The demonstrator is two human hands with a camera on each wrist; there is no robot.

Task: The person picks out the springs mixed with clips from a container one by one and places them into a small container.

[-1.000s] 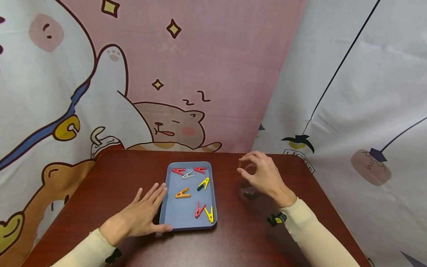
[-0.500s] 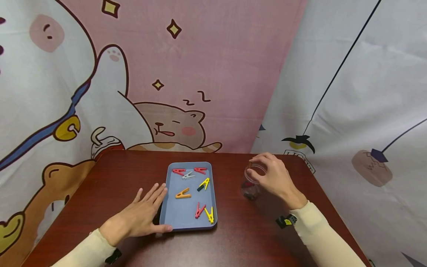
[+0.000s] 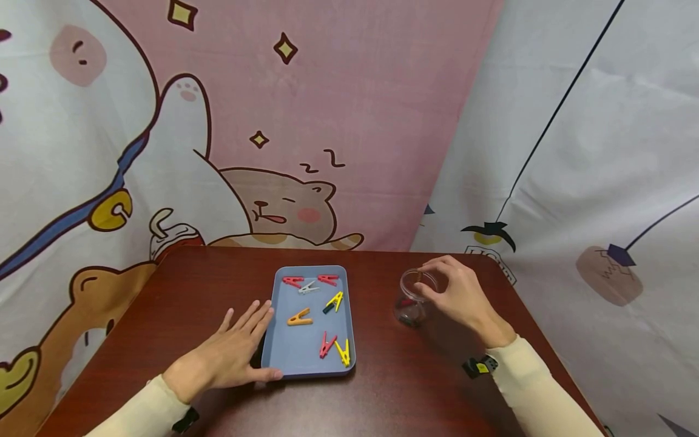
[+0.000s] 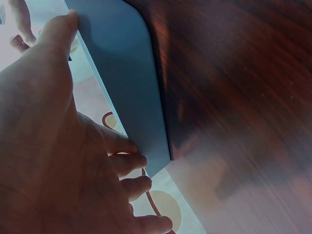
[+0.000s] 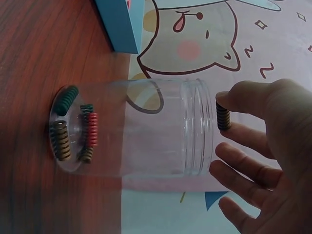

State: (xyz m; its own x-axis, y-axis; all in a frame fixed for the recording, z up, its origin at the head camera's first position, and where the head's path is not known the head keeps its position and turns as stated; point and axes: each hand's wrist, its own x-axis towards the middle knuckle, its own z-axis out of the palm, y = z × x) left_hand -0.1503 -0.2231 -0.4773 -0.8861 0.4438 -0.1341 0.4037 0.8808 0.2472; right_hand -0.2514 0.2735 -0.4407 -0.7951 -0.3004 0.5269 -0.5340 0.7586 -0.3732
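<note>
Between thumb and index finger, my right hand (image 3: 464,297) pinches a small brown coil spring (image 5: 223,115). The spring is just beyond the rim of a clear jar (image 5: 151,129), over its mouth. Several springs lie at the jar's bottom, among them a green spring (image 5: 67,101), a red spring (image 5: 92,129) and a bronze-coloured spring (image 5: 62,140). My left hand (image 3: 229,352) lies with fingers stretched along the left side of a blue-grey tray (image 3: 295,355), touching its rim. In the left wrist view the thumb (image 4: 61,31) reaches the tray's edge.
Several plastic clips lie spread in the tray, including an orange clip (image 3: 300,317), a white clip (image 3: 308,287) and a yellow clip (image 3: 343,352). The jar stands upright right of the tray on the dark wooden table (image 3: 382,388). A printed cloth (image 3: 377,121) hangs behind.
My right hand has moved right with the spring, from left of the jar to over its mouth, dipping slightly. The left hand and tray have stayed put.
</note>
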